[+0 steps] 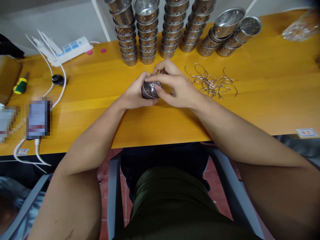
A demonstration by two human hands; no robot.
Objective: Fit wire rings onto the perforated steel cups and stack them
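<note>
"While both hands are busy near the centre of the frame, how far along would you say things are?"

"Partway through a single piece, I'd judge. The left hand point(135, 94) is wrapped around a small metal cup point(150, 91), tilted so its holed surface shows, and the right hand point(178, 87) has its thumb against that surface, other fingers bent over the top."

"Is the right one gripping it?"

"I can't tell. The fingers touch, but whether they pinch the cup or something thin at its edge is hidden."

"And the rest?"

"A tangle of wires point(212, 83) lies loose on the table point(265, 90), to the right of centre, apart from the cup. Along the top of the frame stand nested stacks of cups point(148, 44); those furthest right lean over."

"Are those finished, then?"

"No way to know from here. Nothing I can make out sorts done from waiting. The cup in hand isn't set down, so that one seems incomplete."

"Anything else in play?"

"Apparently not: a phone point(37, 117) and a screwdriver point(21, 85) towards the left edge, a power strip point(72, 50) in the upper left, all well apart from the hands."
</note>
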